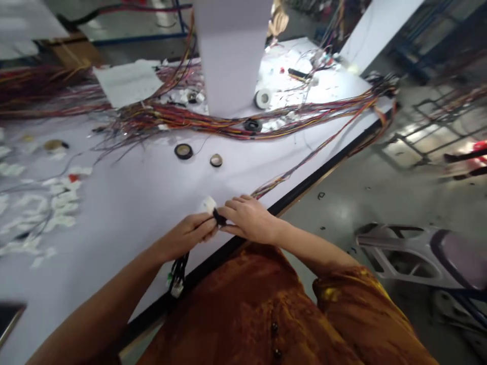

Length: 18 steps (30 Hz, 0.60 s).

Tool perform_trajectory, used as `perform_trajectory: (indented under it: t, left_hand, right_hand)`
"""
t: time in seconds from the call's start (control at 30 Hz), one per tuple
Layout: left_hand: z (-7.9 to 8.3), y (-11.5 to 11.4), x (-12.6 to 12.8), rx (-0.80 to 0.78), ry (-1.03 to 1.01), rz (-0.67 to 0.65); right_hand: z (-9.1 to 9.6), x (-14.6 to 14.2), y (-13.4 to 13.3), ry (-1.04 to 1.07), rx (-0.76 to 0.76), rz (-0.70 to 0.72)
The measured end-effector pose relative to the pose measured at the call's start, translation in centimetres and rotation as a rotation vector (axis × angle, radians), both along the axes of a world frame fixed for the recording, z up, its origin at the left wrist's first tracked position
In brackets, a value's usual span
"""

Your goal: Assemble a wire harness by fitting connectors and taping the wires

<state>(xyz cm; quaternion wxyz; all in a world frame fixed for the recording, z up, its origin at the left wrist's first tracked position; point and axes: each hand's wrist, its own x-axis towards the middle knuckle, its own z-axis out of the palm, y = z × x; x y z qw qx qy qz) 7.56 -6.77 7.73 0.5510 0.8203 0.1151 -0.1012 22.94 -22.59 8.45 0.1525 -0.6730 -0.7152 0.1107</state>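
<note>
1. My rust-coloured shirt (pixel 243 324) fills the bottom of the view, just behind the counter's black edge (pixel 224 251).
2. Just above that edge, my left hand (pixel 186 235) pinches a black wire bundle (pixel 178 271) between fingers and thumb, while my right hand (pixel 247 219) closes over it from the other side.
3. The bundle's tail trails toward the edge, ending in a small white connector (pixel 176 289); a white plastic connector (pixel 208 205) pokes up between my hands.
4. The wires look light and limp, so they should flop; the stiffer connectors look like the surest hold.
5. Farther from the edge, a roll of black tape (pixel 183 151) and a multicoloured wire harness (pixel 182 119) lie on the counter.
</note>
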Motion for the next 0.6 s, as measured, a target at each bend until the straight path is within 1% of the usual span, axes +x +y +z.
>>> perform_trajectory:
  t: [0.03,0.07,0.1,0.13,0.17,0.2,0.23,0.27,0.3,0.33,0.37,0.43,0.47,0.53,0.6]
  left_hand:
    - [1.0,0.4,0.0,0.003,-0.022,0.010]
    - [1.8,0.9,0.0,0.018,-0.062,0.070]
    - [2.3,1.6,0.0,0.036,-0.112,0.168]
    - [2.4,2.3,-0.1,0.044,-0.154,0.293]
    - [2.2,3.1,-0.2,0.032,-0.184,0.416]
    - [1.7,3.8,-0.3,0.001,-0.199,0.519]
    - [1.0,4.4,-0.3,-0.046,-0.195,0.594]
    - [0.2,4.8,-0.3,-0.092,-0.182,0.635]
    - [-0.5,5.0,-0.1,-0.126,-0.165,0.643]
    - [-1.3,4.9,0.0,-0.148,-0.141,0.618]
    - [-1.9,4.7,0.2,-0.158,-0.122,0.578]
    - [-2.8,4.0,0.5,-0.161,-0.092,0.493]
    - [-3.2,3.7,0.6,-0.161,-0.084,0.477]
    - [-3.9,3.3,0.4,-0.163,-0.065,0.489]
    - [-5.0,3.4,0.0,-0.177,-0.021,0.514]
  right_hand:
    - [0.7,0.5,-1.3,0.036,0.033,-0.046]
    - [1.2,1.3,-2.9,0.099,0.078,-0.123]
    - [1.5,2.3,-4.8,0.181,0.141,-0.239]
    - [1.7,3.5,-7.1,0.281,0.230,-0.406]
    - [1.8,4.8,-9.6,0.394,0.350,-0.629]
    - [1.7,6.2,-12.2,0.491,0.506,-0.887]
    - [1.4,7.5,-14.9,0.586,0.656,-1.121]
    - [0.9,8.8,-17.6,0.674,0.794,-1.301]
    - [0.3,9.8,-20.1,0.698,0.843,-1.362]
    - [-0.6,10.6,-22.4,0.706,0.874,-1.400]
    - [-1.6,11.0,-24.4,0.741,0.891,-1.452]
    - [-4.1,11.0,-27.5,0.949,0.868,-1.714]
    - [-5.5,10.5,-28.7,0.981,0.828,-1.783]
    - [-8.4,8.8,-30.0,1.028,0.729,-1.878]
    - [-11.0,6.9,-30.5,1.085,0.563,-1.946]
